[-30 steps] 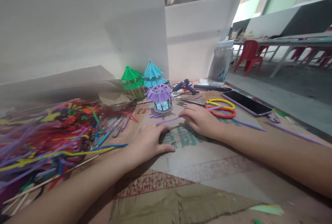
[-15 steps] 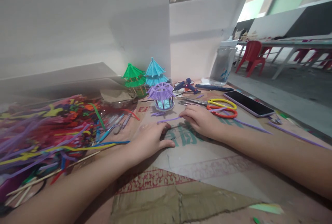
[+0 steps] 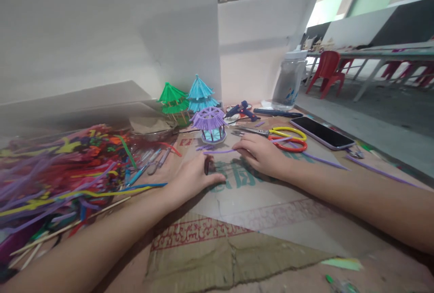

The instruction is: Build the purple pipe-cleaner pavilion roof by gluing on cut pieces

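A purple pipe cleaner (image 3: 222, 151) lies across the cardboard, and my right hand (image 3: 259, 153) has its fingers closed over it. Its left end pokes out toward my left hand (image 3: 193, 173), whose thumb is held away from its curved fingers. Those fingertips are partly hidden, and I see nothing gripped there. Just beyond both hands stands a small purple pavilion (image 3: 208, 121) with a pale blue base. Behind it are a green pavilion (image 3: 172, 98) and a blue pavilion (image 3: 200, 92). Scissors (image 3: 288, 141) with yellow and orange handles lie past my right hand.
To the left spreads a heap of colored pipe cleaners (image 3: 68, 166), with thin wooden sticks (image 3: 71, 225) in front. A glue gun (image 3: 241, 110), a phone (image 3: 322, 133) and a water bottle (image 3: 290, 80) sit at the back and right. White panels (image 3: 108, 30) wall off the table.
My left hand has shifted slightly left and up, its fingers drawing away from the pipe cleaner's end. My right hand stays on the pipe cleaner. The view has turned a little.
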